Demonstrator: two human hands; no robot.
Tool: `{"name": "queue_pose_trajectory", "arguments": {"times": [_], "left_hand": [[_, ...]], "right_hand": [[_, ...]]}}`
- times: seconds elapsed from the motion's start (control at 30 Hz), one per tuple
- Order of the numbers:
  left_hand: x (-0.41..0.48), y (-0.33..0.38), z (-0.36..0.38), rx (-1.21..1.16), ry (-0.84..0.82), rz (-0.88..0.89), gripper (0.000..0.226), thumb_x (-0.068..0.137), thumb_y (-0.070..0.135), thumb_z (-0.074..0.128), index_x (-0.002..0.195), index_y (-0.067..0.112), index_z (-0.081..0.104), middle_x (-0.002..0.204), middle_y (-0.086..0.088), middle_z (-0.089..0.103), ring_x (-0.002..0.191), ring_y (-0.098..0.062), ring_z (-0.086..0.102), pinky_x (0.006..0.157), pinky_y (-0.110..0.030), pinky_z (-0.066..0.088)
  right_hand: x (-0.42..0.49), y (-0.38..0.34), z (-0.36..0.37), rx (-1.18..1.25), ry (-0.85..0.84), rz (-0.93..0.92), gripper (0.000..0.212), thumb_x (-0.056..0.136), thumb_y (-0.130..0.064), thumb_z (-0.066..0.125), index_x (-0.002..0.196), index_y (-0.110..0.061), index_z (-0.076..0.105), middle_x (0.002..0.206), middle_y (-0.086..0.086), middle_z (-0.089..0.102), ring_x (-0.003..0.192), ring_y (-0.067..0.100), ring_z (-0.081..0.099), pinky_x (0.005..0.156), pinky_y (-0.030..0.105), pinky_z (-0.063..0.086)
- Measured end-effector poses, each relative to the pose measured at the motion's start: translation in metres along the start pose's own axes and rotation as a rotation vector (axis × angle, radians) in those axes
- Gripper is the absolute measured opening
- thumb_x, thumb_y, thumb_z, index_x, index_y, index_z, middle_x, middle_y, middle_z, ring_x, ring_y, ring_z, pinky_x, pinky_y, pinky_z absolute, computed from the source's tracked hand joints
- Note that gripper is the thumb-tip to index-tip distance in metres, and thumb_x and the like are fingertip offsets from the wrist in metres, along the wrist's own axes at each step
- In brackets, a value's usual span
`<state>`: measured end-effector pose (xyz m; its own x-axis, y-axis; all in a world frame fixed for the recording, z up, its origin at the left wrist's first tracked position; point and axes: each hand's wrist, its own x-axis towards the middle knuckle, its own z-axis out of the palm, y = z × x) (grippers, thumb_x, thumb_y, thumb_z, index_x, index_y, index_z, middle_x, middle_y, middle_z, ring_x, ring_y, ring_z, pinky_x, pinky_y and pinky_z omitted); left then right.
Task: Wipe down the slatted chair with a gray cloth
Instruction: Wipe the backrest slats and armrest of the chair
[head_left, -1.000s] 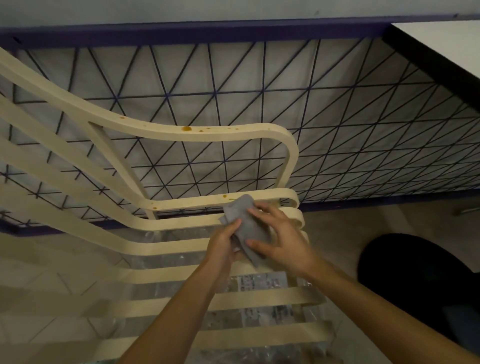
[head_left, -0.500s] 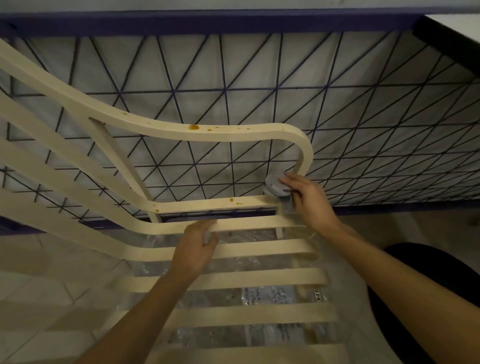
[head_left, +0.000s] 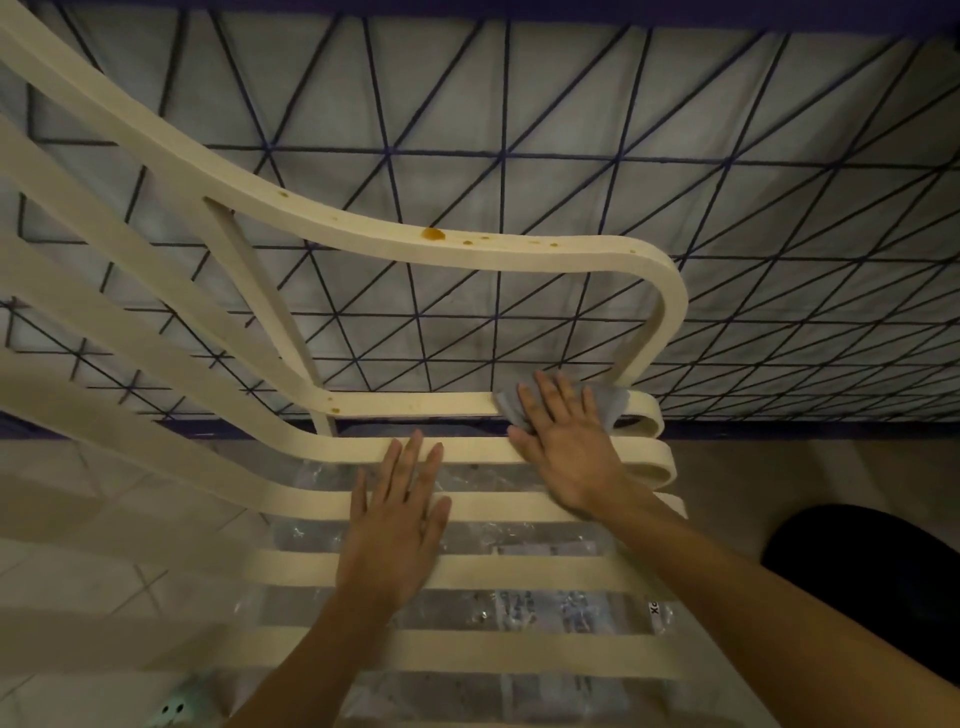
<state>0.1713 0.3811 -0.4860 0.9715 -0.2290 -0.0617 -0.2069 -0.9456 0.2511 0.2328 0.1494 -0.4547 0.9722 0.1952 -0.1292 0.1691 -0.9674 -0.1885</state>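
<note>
Gray cloth (head_left: 615, 402): is being pressed flat onto the uppermost seat slat, near that slat's right end, just below the foot of the curved armrest (head_left: 363, 228); its edges are showing to the left and right of the fingers covering it.
Right hand (head_left: 569, 447): is being laid open on the cloth, fingers straight and slightly spread; nothing is being gripped, the cloth is only being held down by the flat fingers, while the heel of the hand is lying over the next slat.
Left hand (head_left: 400, 525): is being rested palm down across the seat slats to the left of the right hand, fingers straight and apart, nothing being held; its fingertips are touching the second slat.
Slatted chair (head_left: 545, 649): is being viewed from above, its pale slats running across the frame.
Stains (head_left: 432, 234): brown spots are being shown on top of the armrest, with two smaller ones on the uppermost slat, well left of the cloth.
Plastic wrapping (head_left: 519, 535): is being seen through the gaps beneath the slats.
Patterned panel (head_left: 571, 130): pale, crossed by dark lines forming triangles, is standing behind the chair.
Dark round object (head_left: 872, 571): is lying on the floor at the right; what it is cannot be told.
</note>
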Motion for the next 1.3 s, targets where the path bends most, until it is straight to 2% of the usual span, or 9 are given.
{"name": "queue_pose_trajectory", "arguments": {"times": [0.17,0.33,0.53,0.67,0.8,0.93,1.03,1.1,1.3], "left_hand": [[0.001,-0.001,-0.001,-0.008,0.019,-0.014,0.057,0.098,0.053,0.004,0.151,0.037,-0.013,0.156,0.015,-0.026,0.143,-0.008,-0.026,0.119,-0.044,-0.003],[-0.001,-0.004,0.001,-0.012,0.024,0.003,0.057,0.099,0.051,0.007,0.152,0.035,-0.008,0.159,0.013,-0.019,0.145,-0.009,-0.020,0.120,-0.045,0.004],[0.000,-0.003,-0.002,-0.044,0.030,0.011,0.058,0.098,0.051,0.004,0.153,0.034,-0.003,0.160,0.012,-0.013,0.146,-0.009,-0.017,0.120,-0.046,0.005],[0.000,-0.003,0.000,-0.065,0.046,0.008,0.056,0.099,0.048,0.007,0.153,0.033,0.001,0.161,0.013,-0.009,0.147,-0.008,-0.013,0.120,-0.045,0.005],[0.001,-0.004,0.000,-0.066,0.063,-0.001,0.056,0.100,0.046,0.011,0.153,0.033,0.004,0.161,0.014,-0.007,0.147,-0.007,-0.013,0.119,-0.042,0.004],[-0.004,-0.006,0.001,-0.085,0.066,0.002,0.056,0.099,0.046,0.012,0.153,0.032,0.008,0.161,0.014,-0.003,0.147,-0.007,-0.009,0.119,-0.040,0.004],[-0.001,-0.006,0.001,-0.094,0.065,-0.004,0.057,0.099,0.047,0.010,0.153,0.033,0.005,0.160,0.016,-0.007,0.147,-0.006,-0.013,0.119,-0.038,0.001],[-0.001,-0.005,0.001,-0.099,0.063,0.000,0.056,0.098,0.047,0.009,0.153,0.034,0.004,0.160,0.017,-0.008,0.146,-0.005,-0.014,0.119,-0.037,-0.001],[0.000,-0.004,0.000,-0.103,0.066,-0.010,0.057,0.098,0.048,0.007,0.153,0.034,0.004,0.160,0.017,-0.006,0.147,-0.005,-0.012,0.120,-0.039,0.003]], "right_hand": [[0.012,-0.023,0.007,0.006,-0.020,-0.043,0.065,0.099,-0.055,0.013,0.153,-0.025,-0.005,0.161,0.002,-0.011,0.146,0.020,-0.019,0.116,0.039,-0.019],[0.003,-0.002,0.006,-0.061,-0.024,-0.105,0.065,0.096,-0.059,0.005,0.153,-0.029,-0.007,0.161,0.000,-0.014,0.146,0.016,-0.021,0.119,0.041,-0.011],[-0.023,0.031,-0.002,0.016,0.019,0.037,0.062,0.098,-0.058,0.009,0.151,-0.033,-0.011,0.159,-0.003,-0.019,0.144,0.013,-0.026,0.119,0.039,-0.014],[-0.019,0.013,0.007,-0.020,0.056,0.143,0.069,0.094,-0.063,0.001,0.151,-0.027,-0.010,0.160,0.004,-0.017,0.145,0.022,-0.024,0.119,0.046,-0.011],[-0.005,-0.017,0.015,-0.007,0.057,0.189,0.074,0.093,-0.064,0.002,0.153,-0.021,-0.004,0.160,0.009,-0.015,0.145,0.027,-0.023,0.118,0.048,-0.011],[-0.002,-0.029,0.019,-0.019,0.003,0.040,0.070,0.094,-0.061,0.004,0.153,-0.025,-0.007,0.160,0.005,-0.016,0.145,0.023,-0.024,0.119,0.047,-0.011],[-0.009,0.003,0.005,0.004,-0.026,-0.128,0.063,0.097,-0.058,0.009,0.153,-0.032,-0.003,0.160,-0.004,-0.017,0.144,0.013,-0.024,0.120,0.043,-0.006],[-0.019,0.031,-0.006,0.032,-0.034,-0.158,0.060,0.098,-0.057,0.010,0.152,-0.035,-0.002,0.160,-0.008,-0.016,0.144,0.009,-0.023,0.121,0.041,-0.005],[-0.039,0.067,-0.017,0.258,0.056,0.093,0.057,0.101,-0.053,0.018,0.153,-0.033,0.005,0.161,-0.010,-0.011,0.145,0.004,-0.018,0.122,0.043,0.000]]}}
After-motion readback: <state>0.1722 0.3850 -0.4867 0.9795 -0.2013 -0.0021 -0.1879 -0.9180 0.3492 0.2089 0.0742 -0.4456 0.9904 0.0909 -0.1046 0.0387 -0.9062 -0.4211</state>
